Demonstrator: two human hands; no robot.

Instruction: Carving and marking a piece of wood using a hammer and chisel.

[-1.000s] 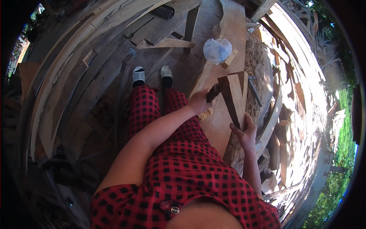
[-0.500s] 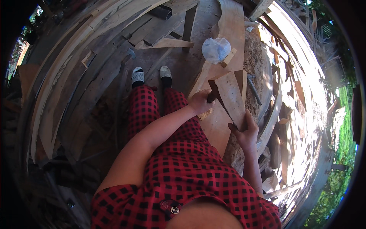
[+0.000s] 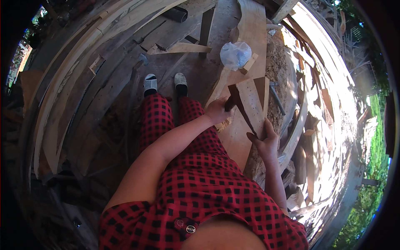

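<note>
Both my hands are on a flat, pale wooden piece (image 3: 251, 101) dotted with small dark spots. It is held tilted above a long plank, its left side dark or in shadow. My left hand (image 3: 217, 111) is closed around a dark, stub-like part jutting from its left side. Whether that is a handle or part of the wood I cannot tell. My right hand (image 3: 268, 142) grips the near end, thumb on the left edge and fingers at the right edge. Just behind stands another wooden block (image 3: 262, 88), partly hidden. Beneath lies the wavy-edged plank (image 3: 234, 141).
A clear plastic bag (image 3: 236, 55) and a small wood offcut (image 3: 249, 63) lie on the plank beyond my hands. A rough log (image 3: 276, 58) runs along its right side. Long boards (image 3: 83, 79) are stacked at left, and scrap wood (image 3: 329, 125) is heaped at right.
The wooden piece has tilted slightly, so more of its dark left side shows. My right hand has shifted a little upward with it; my left hand keeps its hold.
</note>
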